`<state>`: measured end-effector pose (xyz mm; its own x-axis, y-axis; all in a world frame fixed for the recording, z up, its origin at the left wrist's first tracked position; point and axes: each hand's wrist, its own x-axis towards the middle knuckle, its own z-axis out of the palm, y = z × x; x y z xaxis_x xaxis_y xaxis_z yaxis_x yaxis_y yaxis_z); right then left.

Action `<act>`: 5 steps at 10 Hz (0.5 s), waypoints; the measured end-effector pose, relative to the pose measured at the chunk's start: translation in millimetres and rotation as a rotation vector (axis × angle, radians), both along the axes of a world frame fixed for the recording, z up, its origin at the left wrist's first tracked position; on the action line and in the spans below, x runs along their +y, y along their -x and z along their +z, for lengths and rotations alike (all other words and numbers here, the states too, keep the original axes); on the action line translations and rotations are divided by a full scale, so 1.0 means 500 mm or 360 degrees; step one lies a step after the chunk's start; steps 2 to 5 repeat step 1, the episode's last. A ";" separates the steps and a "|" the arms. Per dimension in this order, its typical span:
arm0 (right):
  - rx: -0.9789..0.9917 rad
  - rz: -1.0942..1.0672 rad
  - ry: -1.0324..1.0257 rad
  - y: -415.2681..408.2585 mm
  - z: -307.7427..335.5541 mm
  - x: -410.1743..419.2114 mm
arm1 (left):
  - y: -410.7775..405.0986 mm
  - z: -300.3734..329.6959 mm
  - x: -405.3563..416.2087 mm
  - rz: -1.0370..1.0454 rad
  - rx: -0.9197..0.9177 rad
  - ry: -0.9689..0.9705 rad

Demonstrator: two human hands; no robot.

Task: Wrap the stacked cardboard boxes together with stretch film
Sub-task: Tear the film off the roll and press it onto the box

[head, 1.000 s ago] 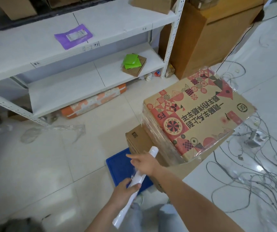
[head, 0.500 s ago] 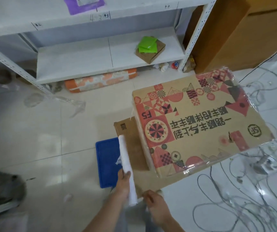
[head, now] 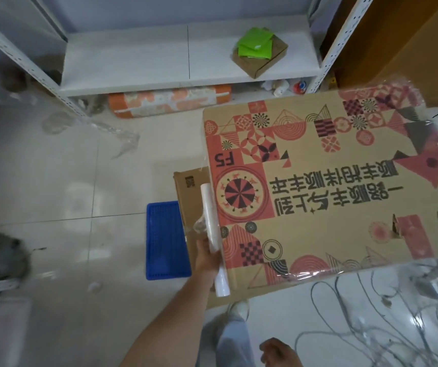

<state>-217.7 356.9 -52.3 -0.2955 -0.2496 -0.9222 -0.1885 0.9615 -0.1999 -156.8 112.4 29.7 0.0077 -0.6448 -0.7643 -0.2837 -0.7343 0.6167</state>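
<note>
Glossy pale floor tiles [head: 54, 186], reflecting light, with a tangle of grey cables [head: 371, 327] strewn lower right. White metal shelving [head: 133, 62] along the far side; brown wooden furniture [head: 411, 41] at upper right. On the lower shelf, one small brown box [head: 261, 59] topped with green packets [head: 255, 45]. Under the shelf, one orange patterned roll [head: 170, 102] lying on its side; beside it, scraps of clear film [head: 88, 125] on the tiles. One blue plastic crate [head: 166, 239] flat on the floor, just left of the stack.

Two stacked cardboard boxes in the middle-right: a large printed box [head: 331, 186] on top, red and black patterns, already glazed with stretch film [head: 437, 144] over its right end and near edge; a plain brown box [head: 191, 197] beneath, jutting out to the left.

One film roll [head: 211, 223], white, held near upright against the left edge of the printed box. Left hand [head: 207, 258] wrapped round its lower part, fingers curled about the tube. Right hand [head: 278, 350] low in view near a trouser leg, apart from the roll, holding nothing visible; fingers loosely bent as far as can be seen.
</note>
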 end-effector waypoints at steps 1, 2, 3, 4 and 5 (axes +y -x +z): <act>0.0028 -0.0146 -0.0017 0.007 -0.004 0.012 | -0.016 -0.063 0.003 0.0015 0.0097 0.0025; 0.0028 -0.0146 -0.0017 0.007 -0.004 0.012 | -0.016 -0.063 0.003 0.0015 0.0097 0.0025; 0.0028 -0.0146 -0.0017 0.007 -0.004 0.012 | -0.016 -0.063 0.003 0.0015 0.0097 0.0025; 0.0028 -0.0146 -0.0017 0.007 -0.004 0.012 | -0.016 -0.063 0.003 0.0015 0.0097 0.0025; 0.0028 -0.0146 -0.0017 0.007 -0.004 0.012 | -0.016 -0.063 0.003 0.0015 0.0097 0.0025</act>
